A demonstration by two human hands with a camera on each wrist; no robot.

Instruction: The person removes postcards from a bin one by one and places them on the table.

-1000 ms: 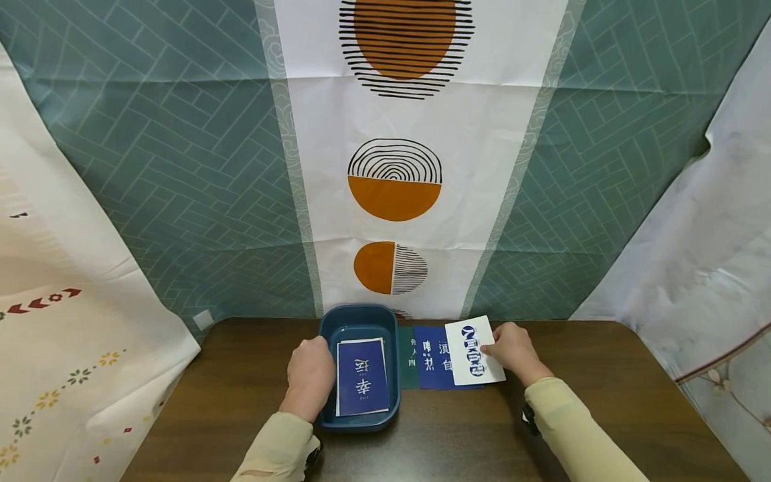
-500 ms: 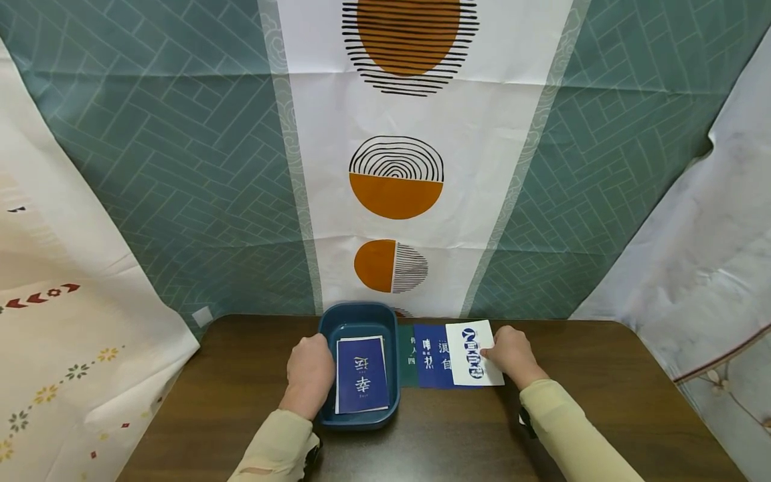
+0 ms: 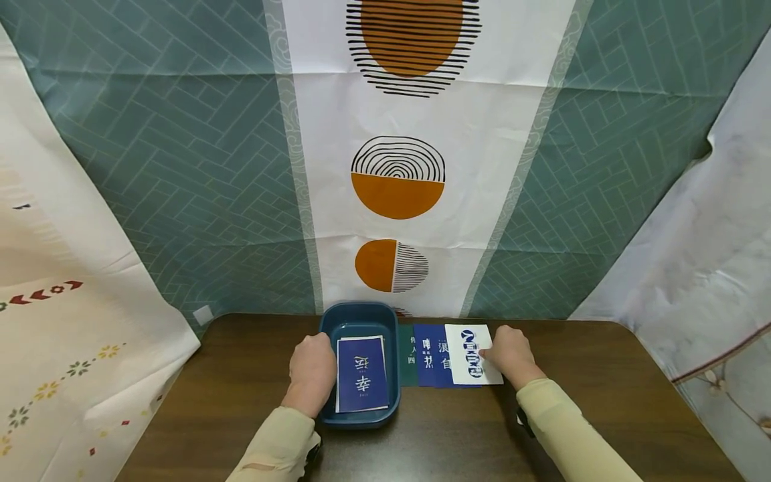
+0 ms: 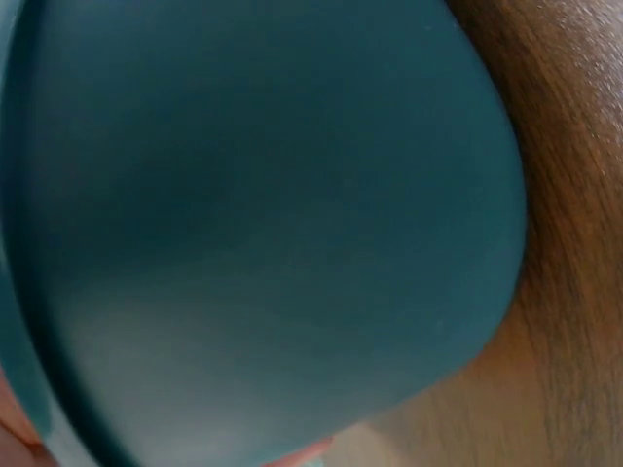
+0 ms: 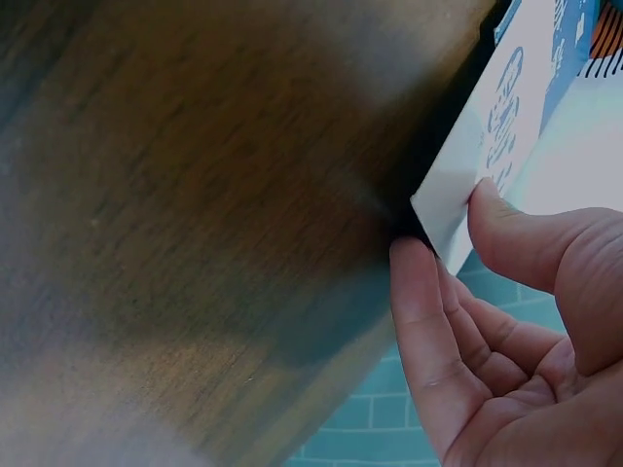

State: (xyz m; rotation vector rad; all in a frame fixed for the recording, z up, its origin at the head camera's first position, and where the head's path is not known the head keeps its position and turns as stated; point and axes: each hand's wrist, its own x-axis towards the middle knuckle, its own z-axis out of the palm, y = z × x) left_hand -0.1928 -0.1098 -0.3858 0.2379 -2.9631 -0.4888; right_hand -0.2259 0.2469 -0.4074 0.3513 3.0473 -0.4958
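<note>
A dark blue-green plastic basin (image 3: 390, 402) stands on the table, and my left hand (image 3: 312, 369) grips its left rim. The basin's outer wall (image 4: 273, 233) fills most of the left wrist view, with only bits of fingers showing. Inside it lies a blue card (image 3: 363, 391) with white writing, over a white-edged one. My right hand (image 3: 509, 353) pinches the right edge of a white card (image 3: 462, 368) with blue lettering. In the right wrist view the thumb (image 5: 511, 233) is on this card's face, fingers behind. The white card overlaps blue cards (image 3: 425, 376) to its left.
A green card (image 3: 408, 376) lies between the basin and the blue cards, partly covered. The brown wooden table (image 3: 446, 435) meets a patterned cloth backdrop (image 3: 397, 201) along its far edge. Pale cloths hang at both sides.
The white card has straightened from a slight tilt and now lines up with the cards beside it. My right hand has shifted slightly with it; the left hand keeps its grip on the basin.
</note>
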